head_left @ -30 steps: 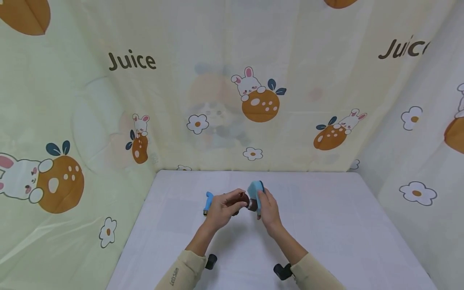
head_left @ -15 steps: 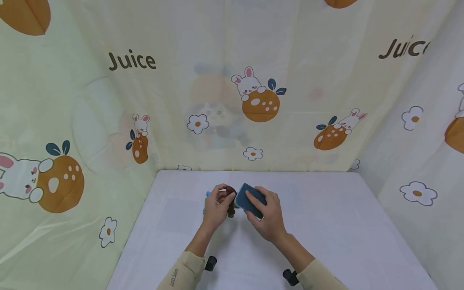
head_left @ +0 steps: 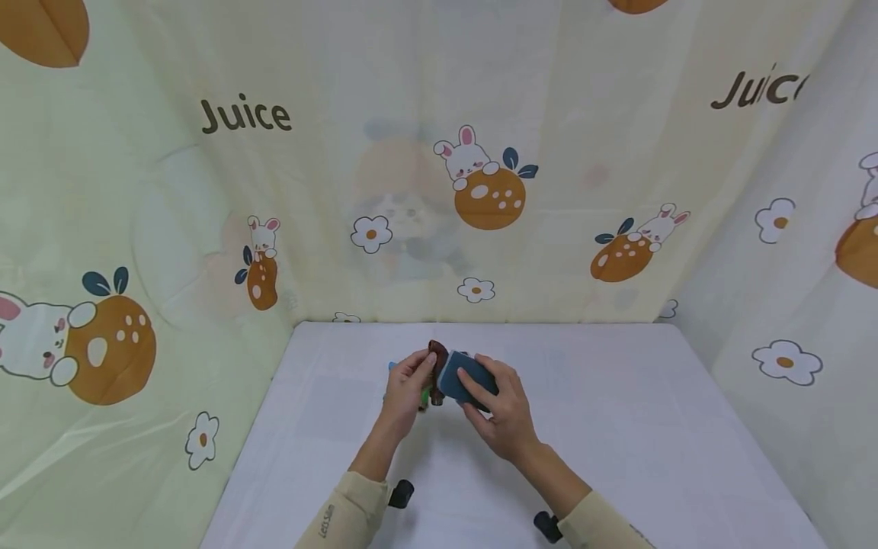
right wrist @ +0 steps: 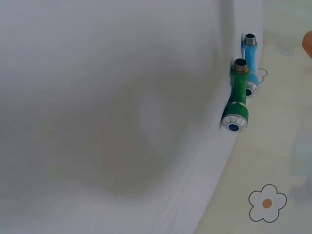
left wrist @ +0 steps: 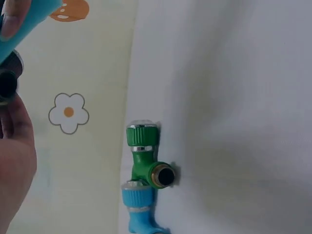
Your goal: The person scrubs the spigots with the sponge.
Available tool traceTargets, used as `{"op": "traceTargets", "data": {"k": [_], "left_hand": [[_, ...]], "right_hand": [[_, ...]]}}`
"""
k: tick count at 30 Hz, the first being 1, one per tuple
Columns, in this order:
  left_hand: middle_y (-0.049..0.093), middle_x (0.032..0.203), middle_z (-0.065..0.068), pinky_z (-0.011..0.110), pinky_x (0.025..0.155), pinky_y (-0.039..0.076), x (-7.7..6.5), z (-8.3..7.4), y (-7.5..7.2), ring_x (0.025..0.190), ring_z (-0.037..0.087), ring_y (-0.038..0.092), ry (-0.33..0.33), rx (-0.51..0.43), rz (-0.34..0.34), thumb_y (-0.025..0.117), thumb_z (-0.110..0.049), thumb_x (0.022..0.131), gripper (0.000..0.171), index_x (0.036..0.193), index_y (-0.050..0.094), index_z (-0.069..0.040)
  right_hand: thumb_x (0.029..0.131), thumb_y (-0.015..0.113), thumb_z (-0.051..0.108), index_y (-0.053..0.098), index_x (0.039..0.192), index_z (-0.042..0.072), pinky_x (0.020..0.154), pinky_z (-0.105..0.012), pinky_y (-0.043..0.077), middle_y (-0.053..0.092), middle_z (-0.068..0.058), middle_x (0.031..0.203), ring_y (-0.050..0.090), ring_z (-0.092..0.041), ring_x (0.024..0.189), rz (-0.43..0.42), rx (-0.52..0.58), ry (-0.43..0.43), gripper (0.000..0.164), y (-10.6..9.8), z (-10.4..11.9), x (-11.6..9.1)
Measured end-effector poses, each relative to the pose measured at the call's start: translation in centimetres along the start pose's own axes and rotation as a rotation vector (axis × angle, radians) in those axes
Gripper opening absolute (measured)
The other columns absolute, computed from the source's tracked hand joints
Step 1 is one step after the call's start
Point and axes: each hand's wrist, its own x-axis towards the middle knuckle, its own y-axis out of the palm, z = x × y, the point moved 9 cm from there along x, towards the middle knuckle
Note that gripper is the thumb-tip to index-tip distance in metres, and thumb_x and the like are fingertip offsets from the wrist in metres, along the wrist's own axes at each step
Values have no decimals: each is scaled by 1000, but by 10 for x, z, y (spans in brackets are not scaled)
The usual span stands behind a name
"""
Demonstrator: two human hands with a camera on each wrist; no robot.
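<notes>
"What do we see closest to us?"

"We see the left sleeve and the right sleeve, with a small black thing by each wrist."

"And what are the fingers doing?"

"The left hand pinches a brown tap with its thumb and fingers, up above the table. The right hand has its fingers bent around a sponge. We see its dark blue side from above and a light blue part in the left wrist view."

"Does the sponge touch the brown tap?"

"It is right beside it. We think they touch, but we can't be sure."

"So which step are we at?"

"It looks to us like the rubbing step: one hand to hold, one hand to wipe."

"What does the next move need?"

"We'd say a firm pinch on the tap and a gentle push with the sponge. To reach the back, we would have to turn the tap, and it might slip."

"What is past the hands?"

"A green tap and a blue tap lie on the table, close together. We can't tell if they touch."

"And farthest away?"

"We see a pale cloth with bunnies and flowers, hanging behind the table."
</notes>
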Motion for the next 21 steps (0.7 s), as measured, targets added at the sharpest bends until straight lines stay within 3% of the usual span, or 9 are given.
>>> {"op": "traceTargets", "data": {"k": [4, 9, 15, 21], "left_hand": [[76, 108, -2, 22, 80, 57, -1, 7, 3, 91, 9, 69, -89, -127, 53, 65, -32, 103, 34, 126, 73, -9], [74, 102, -4, 22, 62, 48, -5, 15, 14, 73, 9, 59, -155, -142, 186, 63, -36, 105, 36, 132, 70, -14], [70, 122, -2, 22, 72, 44, -7, 20, 19, 89, 11, 57, -211, -174, 261, 54, -38, 108, 45, 147, 58, -15], [64, 129, 0, 26, 77, 45, -10, 17, 21, 99, 16, 58, -245, -150, 313, 53, -41, 109, 36, 140, 62, -27]], "right_hand": [[96, 74, 33, 66, 142, 16, 98, -54, 56, 50, -19, 152, 48, -36, 134, -25, 70, 19, 49, -1, 1, 1], [100, 70, 38, 64, 143, 15, 96, -55, 58, 49, -19, 153, 47, -36, 135, -30, 97, 12, 49, 1, 5, 3], [103, 64, 43, 63, 144, 16, 99, -53, 58, 48, -19, 153, 47, -36, 137, -32, 99, 6, 50, 3, 8, 4], [104, 58, 47, 63, 145, 15, 111, -36, 51, 48, -20, 153, 47, -35, 138, -46, 105, 4, 52, 2, 9, 4]]}}
